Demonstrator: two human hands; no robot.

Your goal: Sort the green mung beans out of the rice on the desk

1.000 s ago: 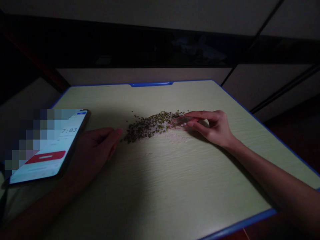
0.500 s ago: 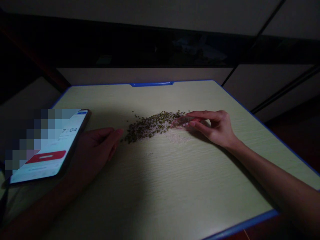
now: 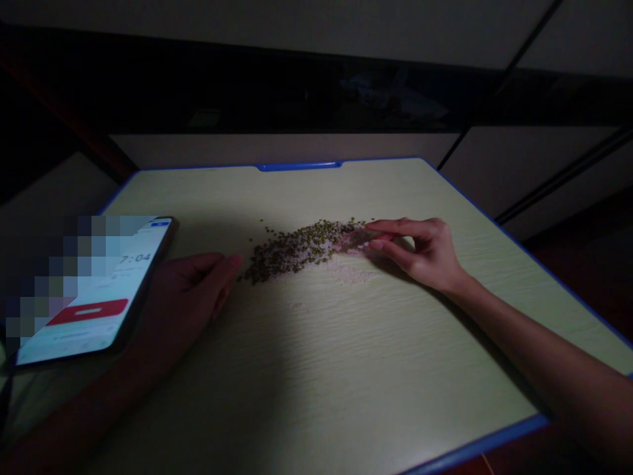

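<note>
A low heap of green beans, which look like mung beans [image 3: 316, 232], lies mixed with pale grains like rice [image 3: 312, 251] on the table. My right hand [image 3: 428, 251] is at the heap's right end. Between its thumb and fingertips it pinches a small see-through pinkish piece [image 3: 352, 241], whose far edge touches the grains; its exact kind is unclear. My left hand [image 3: 195, 284] rests on the table left of the heap, in shadow. Its fingers are curled in with the thumb along them, and nothing shows in it.
A lit phone [image 3: 106, 290] leans at the left, close behind my left wrist. The pale wood-look table [image 3: 346, 369] has a blue rim and a blue recessed handle [image 3: 299, 166] at the far edge. Dark-banded cabinet fronts [image 3: 277, 146] stand just beyond it.
Almost nothing differs. The see-through piece and my right fingertips have shifted very slightly left; my left hand stays put.
</note>
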